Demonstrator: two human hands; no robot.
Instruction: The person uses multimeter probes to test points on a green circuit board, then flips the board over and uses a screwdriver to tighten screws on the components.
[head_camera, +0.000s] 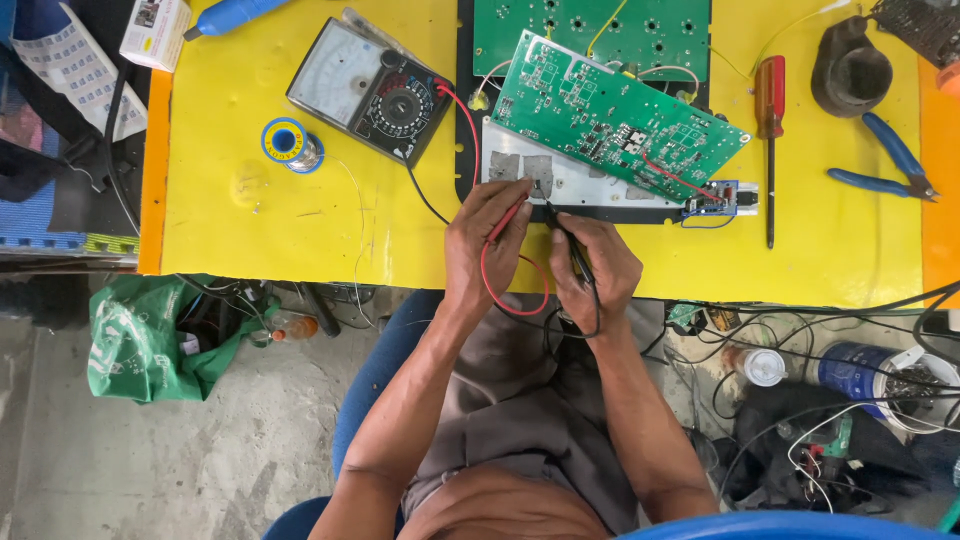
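Note:
My left hand (482, 240) grips a red test probe (507, 222) whose tip points at a grey pad (537, 172) on a metal plate (590, 186). My right hand (597, 262) holds a black probe (570, 240), its tip close beside the red one at the plate's near edge. Red and black leads (462, 112) run from the probes to an analogue multimeter (368, 88) lying at the upper left. A green circuit board (610, 112) rests tilted over the plate, and a second green board (590, 30) lies behind it.
A yellow table top (260, 215) carries a solder spool (290, 143), a red-handled screwdriver (770, 130), blue-handled pliers (890, 165) and a black holder (850, 68). Below the table's edge hang a green bag (140, 335), tangled cables (820, 400) and a blue tub (880, 372).

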